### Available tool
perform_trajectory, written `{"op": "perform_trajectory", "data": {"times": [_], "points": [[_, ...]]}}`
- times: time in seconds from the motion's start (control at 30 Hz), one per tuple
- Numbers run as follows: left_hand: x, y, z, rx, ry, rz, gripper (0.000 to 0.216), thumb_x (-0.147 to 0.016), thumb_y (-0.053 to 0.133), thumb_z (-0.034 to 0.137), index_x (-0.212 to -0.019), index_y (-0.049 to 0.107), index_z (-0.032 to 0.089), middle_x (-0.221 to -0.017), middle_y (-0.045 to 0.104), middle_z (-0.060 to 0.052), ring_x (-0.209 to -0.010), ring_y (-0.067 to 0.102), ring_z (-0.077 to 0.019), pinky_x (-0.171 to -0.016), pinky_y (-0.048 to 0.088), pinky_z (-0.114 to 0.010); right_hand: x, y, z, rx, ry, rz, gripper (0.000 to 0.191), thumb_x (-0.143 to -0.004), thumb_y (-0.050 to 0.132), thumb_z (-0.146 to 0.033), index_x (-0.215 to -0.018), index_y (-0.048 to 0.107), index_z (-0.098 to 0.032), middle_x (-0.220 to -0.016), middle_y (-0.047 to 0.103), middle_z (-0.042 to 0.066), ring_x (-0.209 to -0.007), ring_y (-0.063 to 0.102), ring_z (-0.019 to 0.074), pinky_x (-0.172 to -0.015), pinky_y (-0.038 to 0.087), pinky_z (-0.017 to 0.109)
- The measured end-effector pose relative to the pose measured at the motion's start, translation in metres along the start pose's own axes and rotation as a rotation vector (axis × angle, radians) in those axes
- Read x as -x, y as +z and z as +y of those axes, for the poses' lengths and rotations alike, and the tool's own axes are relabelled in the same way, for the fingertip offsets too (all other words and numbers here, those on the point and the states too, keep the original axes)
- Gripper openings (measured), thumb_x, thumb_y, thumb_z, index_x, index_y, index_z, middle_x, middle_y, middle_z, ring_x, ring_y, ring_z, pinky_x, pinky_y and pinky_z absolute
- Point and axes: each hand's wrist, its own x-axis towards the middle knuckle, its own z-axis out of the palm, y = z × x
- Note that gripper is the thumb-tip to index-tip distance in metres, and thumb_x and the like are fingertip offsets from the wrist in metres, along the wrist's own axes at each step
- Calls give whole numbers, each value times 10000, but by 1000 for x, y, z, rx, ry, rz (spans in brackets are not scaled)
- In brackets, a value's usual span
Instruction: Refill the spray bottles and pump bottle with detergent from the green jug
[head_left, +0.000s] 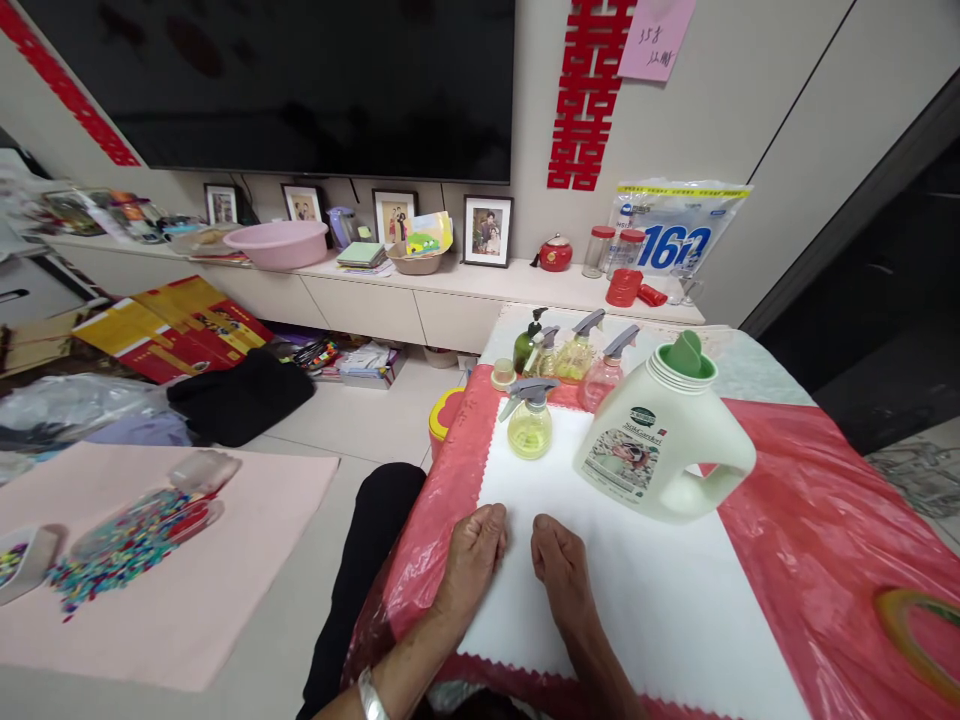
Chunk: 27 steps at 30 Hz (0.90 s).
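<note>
My left hand point(478, 553) is curled into a loose fist above the left edge of a white sheet point(645, 610). A silver bracelet circles that wrist. Across a small gap, my right hand point(561, 562) is also closed, and I see nothing in either one. Beyond them stands a small spray bottle point(530, 432) with yellowish liquid and a grey trigger head. To the right is a large pale green detergent jug point(664, 430), uncapped, with a green spout. Behind are a pink spray bottle point(602, 382), a yellowish spray bottle point(576, 358) and a dark green pump bottle point(528, 345).
A red plastic cover point(810, 500) lies over the table, with a roll of tape point(919, 640) at the right. A small cap point(503, 374) sits by the far left edge. At left, a pink board point(247, 560) carries scattered colourful beads point(120, 550). A low cabinet point(375, 300) runs behind.
</note>
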Motion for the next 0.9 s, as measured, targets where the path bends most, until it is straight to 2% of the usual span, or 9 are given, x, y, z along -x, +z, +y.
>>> {"op": "perform_trajectory", "data": {"times": [0.17, 0.37, 0.53, 0.77, 0.9], "points": [[-4, -1, -5, 18, 9, -27, 701, -816, 466, 826, -481, 357, 219, -462, 337, 56, -473, 279, -94, -497, 236, -269, -3, 1, 5, -7, 31, 3, 606, -899, 387, -726, -548, 351, -234, -499, 306, -46, -488, 291, 103, -490, 228, 284], [-5, 0, 3, 44, 8, -63, 733, -874, 316, 825, -434, 301, 239, -438, 293, 47, -471, 273, -109, -523, 255, -297, -3, 0, 2, -41, 33, -21, 584, -903, 417, -696, -559, 356, -229, -513, 290, -51, -496, 273, 97, -496, 204, 278], [-4, 0, 8, -14, -5, -94, 728, -852, 287, 854, -443, 273, 252, -443, 270, 49, -461, 249, -110, -507, 224, -311, 0, -5, -6, -87, 4, -38, 584, -903, 420, -701, -568, 330, -232, -531, 278, -55, -502, 239, 91, -500, 182, 280], [1, -5, 19, -161, 122, 5, 697, -872, 250, 835, -494, 299, 250, -502, 296, 33, -502, 301, -129, -541, 239, -324, 7, -11, -17, -102, -18, -25, 622, -940, 371, -700, -534, 309, -233, -515, 278, -47, -507, 238, 99, -520, 185, 307], [3, -6, 20, -194, 130, 58, 660, -900, 229, 800, -526, 289, 260, -526, 293, 28, -515, 288, -142, -541, 237, -329, 8, -12, -23, -74, 3, 21, 628, -948, 333, -716, -543, 307, -237, -509, 272, -47, -500, 227, 101, -514, 171, 314]]}}
